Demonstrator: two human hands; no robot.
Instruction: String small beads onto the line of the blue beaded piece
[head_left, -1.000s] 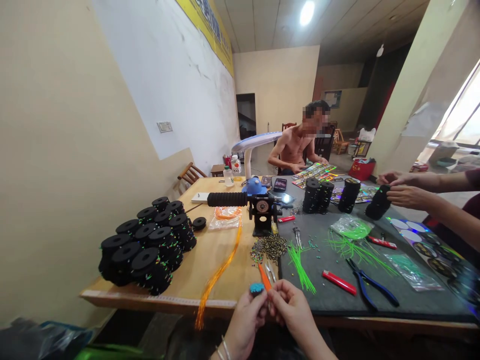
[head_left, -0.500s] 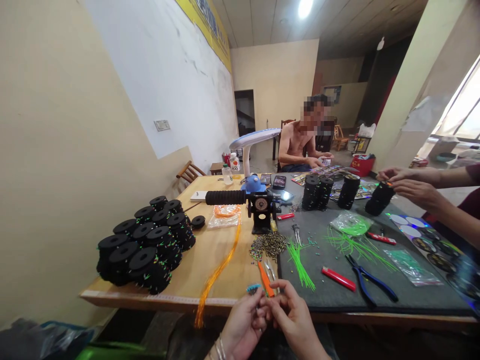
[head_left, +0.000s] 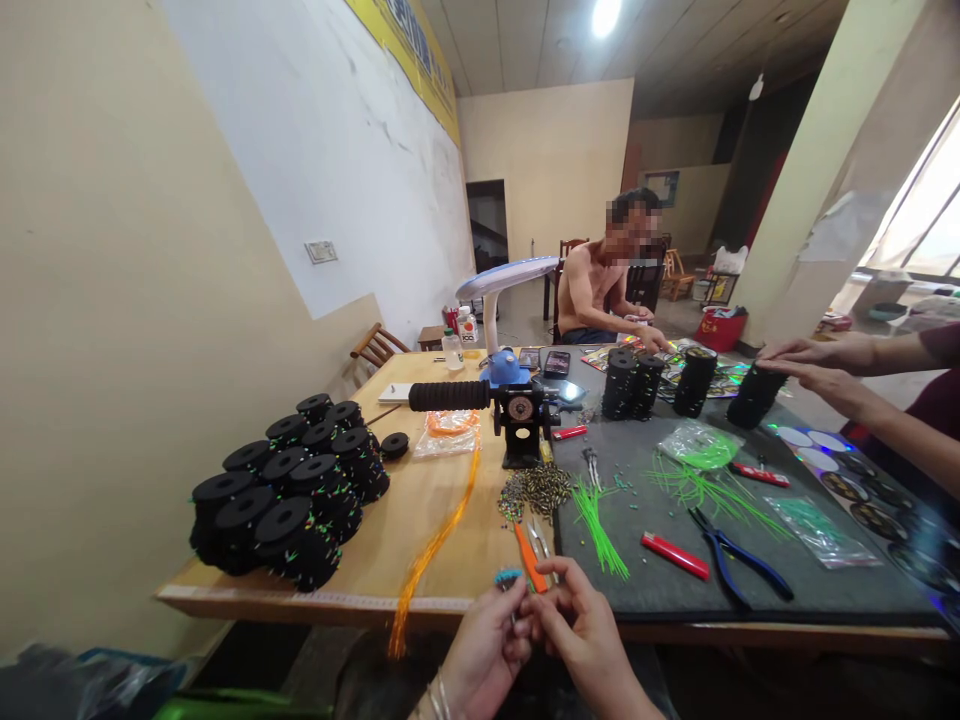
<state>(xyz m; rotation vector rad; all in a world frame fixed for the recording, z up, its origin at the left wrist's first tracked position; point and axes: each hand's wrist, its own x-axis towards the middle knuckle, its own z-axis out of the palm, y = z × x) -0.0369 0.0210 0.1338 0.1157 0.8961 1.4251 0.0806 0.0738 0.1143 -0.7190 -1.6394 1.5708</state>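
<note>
At the table's front edge, my left hand (head_left: 484, 640) and my right hand (head_left: 589, 635) meet with fingertips pinched together. What they pinch is too small and too covered to name. A small turquoise item (head_left: 508, 579) shows beside my left thumb. Just beyond the fingers lie an orange flat-handled tool (head_left: 529, 556) and metal thread snips (head_left: 540, 545), partly hidden by my right hand. Small mixed beads (head_left: 513, 497) and dark metallic bead-like pieces (head_left: 551, 487) are heaped farther back. A bundle of green strands (head_left: 604, 530) rests to the right, and a hank of orange thread (head_left: 435, 545) hangs over the edge at left.
Black foam spools (head_left: 289, 530) crowd the left side. Behind my hands stands a black cranked device (head_left: 521, 425) with a lamp (head_left: 499, 310) behind. Blue pliers (head_left: 735, 560) and a red lighter (head_left: 675, 556) lie right. Co-workers' hands (head_left: 817, 370) touch a spool stack.
My hands stay nearly in place, still pinched together. The co-worker at right now lays flat hands on the spool stack. The person across the table has stretched an arm toward the cards.
</note>
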